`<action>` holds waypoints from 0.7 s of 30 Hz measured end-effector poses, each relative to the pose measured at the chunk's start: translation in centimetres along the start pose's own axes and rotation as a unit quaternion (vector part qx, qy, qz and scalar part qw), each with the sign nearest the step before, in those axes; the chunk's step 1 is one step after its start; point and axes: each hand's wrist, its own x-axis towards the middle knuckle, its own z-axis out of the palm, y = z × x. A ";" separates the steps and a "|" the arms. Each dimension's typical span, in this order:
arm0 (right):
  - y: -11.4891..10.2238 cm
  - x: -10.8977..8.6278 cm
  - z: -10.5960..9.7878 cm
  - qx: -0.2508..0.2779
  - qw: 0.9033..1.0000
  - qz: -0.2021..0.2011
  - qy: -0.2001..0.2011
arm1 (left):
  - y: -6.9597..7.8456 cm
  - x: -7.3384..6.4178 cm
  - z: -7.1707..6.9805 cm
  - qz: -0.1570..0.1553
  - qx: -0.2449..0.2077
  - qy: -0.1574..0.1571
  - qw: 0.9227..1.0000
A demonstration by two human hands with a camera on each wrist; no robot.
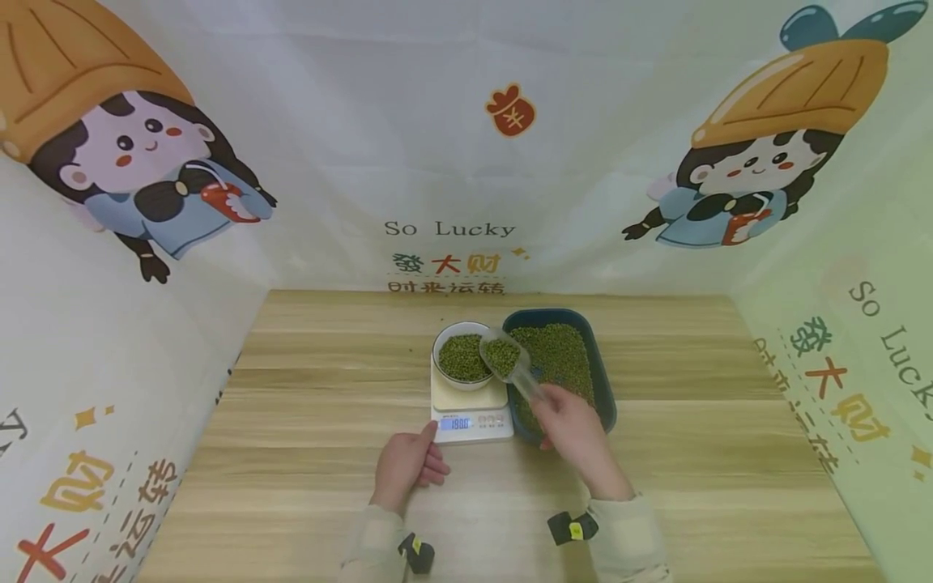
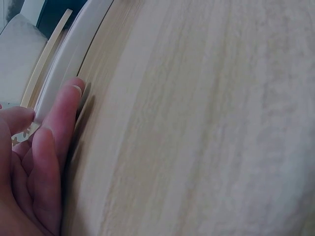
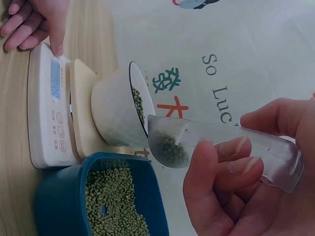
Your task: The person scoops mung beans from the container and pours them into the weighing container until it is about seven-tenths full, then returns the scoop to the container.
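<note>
In the head view, my right hand [image 1: 572, 425] grips the handle of a clear plastic scoop [image 1: 521, 376]. Green beans [image 3: 170, 147] lie in its bowl end, which overlaps the rim of a white bowl [image 1: 462, 385] holding more green beans. That bowl stands on a white digital kitchen scale [image 1: 474, 433] with a cream platform and a lit blue display [image 1: 455, 423]. My left hand [image 1: 408, 465] is at the scale's front left corner, thumb touching it beside the display, other fingers loosely bent. Seen from the left wrist, its fingertips [image 2: 74, 91] lie along the scale's edge.
Right of the scale, close against it, stands a dark blue tub [image 1: 607, 397] of green beans, partly under my right hand. All of this is on a wood-grain table [image 1: 313, 421]. Printed cloth walls [image 1: 598, 178] rise at the back and both sides.
</note>
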 end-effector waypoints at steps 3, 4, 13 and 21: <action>0.0 0.0 0.0 -0.013 1.000 0.000 0.000 | 0.0 -0.1 0.0 0.002 0.000 0.000 1.000; 0.0 0.0 0.0 -0.017 1.000 -0.002 0.000 | 0.0 -0.1 0.0 0.005 0.001 0.001 1.000; -0.1 0.1 -0.1 -0.031 1.000 -0.006 -0.001 | -0.1 0.0 0.1 0.002 0.001 0.005 1.000; -0.3 0.0 0.0 -0.026 1.000 -0.006 -0.004 | 0.0 0.0 0.1 0.003 0.005 0.005 1.000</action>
